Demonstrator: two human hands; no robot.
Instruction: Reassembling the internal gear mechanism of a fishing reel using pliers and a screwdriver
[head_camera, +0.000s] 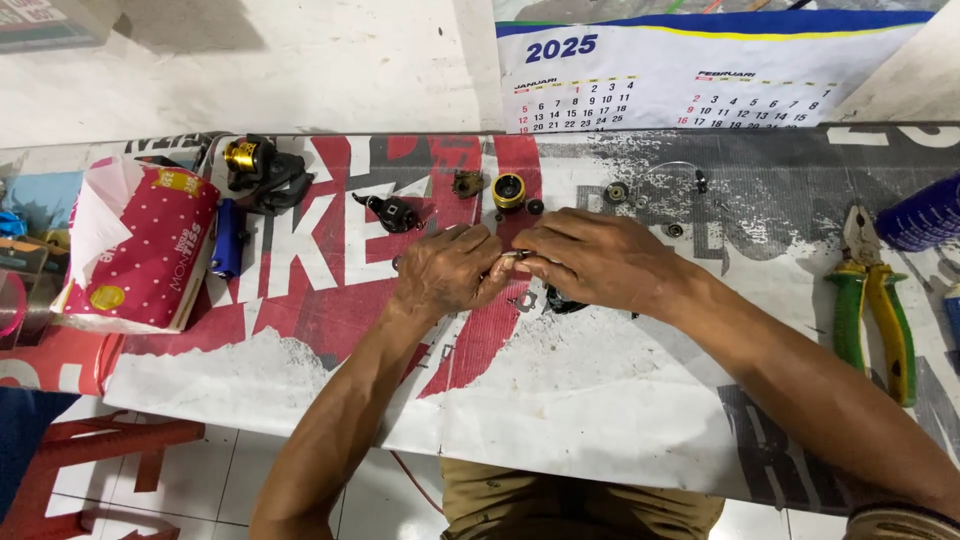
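Observation:
My left hand (447, 270) and my right hand (592, 258) meet over the middle of the table, fingertips pinched together on a small metal part (521, 256). Both hands grip it; its shape is mostly hidden by the fingers. Just below the hands lie a small metal bracket (524, 301) and a dark part (562, 300). Behind the hands sit a gold and black spool (508, 191), a black handle piece (391, 212) and several small round parts (617, 192). The table (600, 400) is covered with a printed red, white and grey banner.
A fishing reel body with a gold spool (258, 172) and a blue lighter-like tube (227, 238) lie at the left, beside a red dotted tissue pack (140, 245). Green and yellow pliers (872, 300) lie at the right. A wall calendar (690, 75) hangs behind. A red stool (90, 460) stands below left.

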